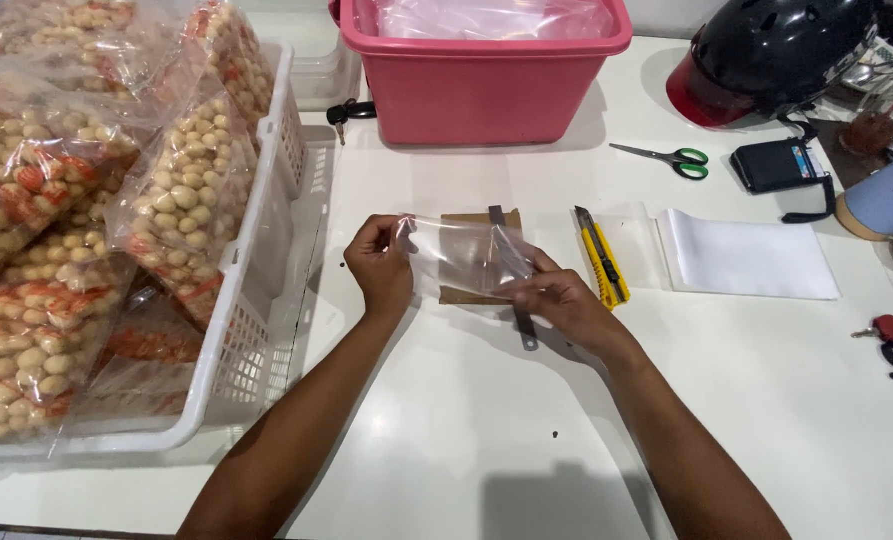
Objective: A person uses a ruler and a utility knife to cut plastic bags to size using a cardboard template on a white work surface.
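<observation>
1 clear plastic bag [463, 255] between both hands

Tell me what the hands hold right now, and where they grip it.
Both hold one clear plastic bag: left hand pinches its left edge, right hand its right edge.

bench [486, 420]: white
clear bag [461, 255]: transparent, colourless
cardboard piece [456, 293]: brown
utility knife [600, 258]: yellow and black
scissors [666, 157]: green handles, silver blades
tub [481, 75]: pink
basket [256, 290]: white lattice
snack packs [56, 210]: beige balls, red-orange print
helmet [766, 50]: black, red visor
paper stack [746, 255]: white
</observation>
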